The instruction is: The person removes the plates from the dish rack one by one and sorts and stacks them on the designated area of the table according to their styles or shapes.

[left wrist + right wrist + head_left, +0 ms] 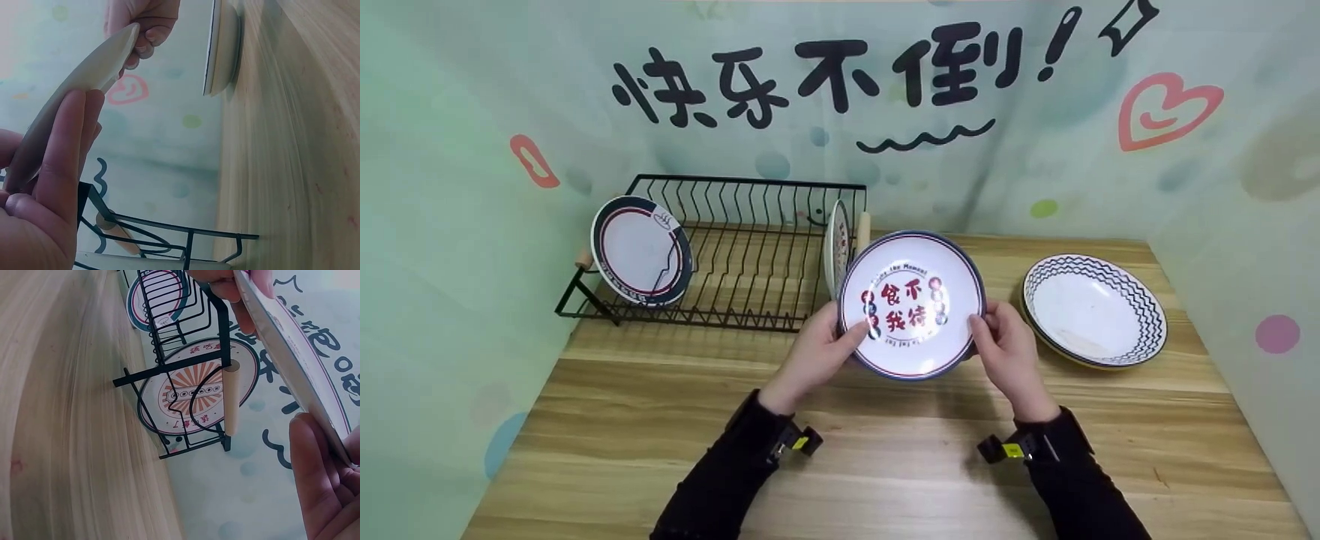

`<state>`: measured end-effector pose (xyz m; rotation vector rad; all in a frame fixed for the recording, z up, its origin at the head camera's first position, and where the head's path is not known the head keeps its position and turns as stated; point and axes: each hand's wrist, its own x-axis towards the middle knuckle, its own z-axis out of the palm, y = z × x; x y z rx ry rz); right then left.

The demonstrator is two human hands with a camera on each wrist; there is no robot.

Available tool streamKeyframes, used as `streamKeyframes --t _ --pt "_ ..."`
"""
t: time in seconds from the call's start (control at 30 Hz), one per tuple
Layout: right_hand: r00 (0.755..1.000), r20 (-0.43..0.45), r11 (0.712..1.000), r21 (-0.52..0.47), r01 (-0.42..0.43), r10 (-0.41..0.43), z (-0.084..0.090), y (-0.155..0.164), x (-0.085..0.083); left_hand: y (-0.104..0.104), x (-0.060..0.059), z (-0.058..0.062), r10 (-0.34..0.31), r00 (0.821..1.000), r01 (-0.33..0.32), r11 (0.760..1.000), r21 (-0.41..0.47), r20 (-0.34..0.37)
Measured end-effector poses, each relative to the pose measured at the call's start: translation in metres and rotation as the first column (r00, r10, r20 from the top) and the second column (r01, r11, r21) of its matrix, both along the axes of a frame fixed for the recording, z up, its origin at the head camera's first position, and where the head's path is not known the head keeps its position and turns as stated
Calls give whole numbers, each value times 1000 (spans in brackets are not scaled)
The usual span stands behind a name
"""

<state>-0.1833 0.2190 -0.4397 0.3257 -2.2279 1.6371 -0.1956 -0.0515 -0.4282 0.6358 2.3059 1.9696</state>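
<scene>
Both hands hold a white plate (911,360) with a blue rim and red characters, raised above the table and tilted toward the head camera. My left hand (823,346) grips its left edge, thumb on the face and fingers behind, as the left wrist view shows. On the opposite edge, my right hand (1011,352) pinches the rim the same way. Just left of the plate is a black wire dish rack (750,262). One plate with a dark rim (634,255) leans at its left end; another plate (837,247) stands edge-on at its right end, showing an orange sunburst in the right wrist view.
To the right, a shallow bowl (1084,315) with a wavy black pattern rests on the wooden table (885,465). A printed cloth backdrop (930,180) rises behind the rack, with more cloth at both sides. Wooden handles, one seen at the right (863,231), project from the rack's ends.
</scene>
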Motion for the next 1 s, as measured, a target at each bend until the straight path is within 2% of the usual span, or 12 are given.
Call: streamKeyframes --t 0.13,0.23,0.4,0.63,0.83,1.0 --pt "1000 8 1000 -17 26 -26 1 3 -1 -3 0 3 -11 1000 10 997 73 11" --pt "999 9 998 -44 39 -39 3 5 -1 -6 -1 6 -41 998 33 990 140 52" --pt "998 -5 996 -63 64 -65 7 10 -1 -11 -1 13 -40 993 23 987 159 110" --pt "997 49 991 -109 73 -68 3 17 -7 -20 -3 21 41 995 -57 982 178 91" --pt "986 118 988 -89 126 -115 -1 20 -11 -25 -6 25 125 991 -130 979 160 45" --pt "981 138 987 -72 146 -136 -5 23 -14 -28 -7 24 175 984 -175 972 158 9"
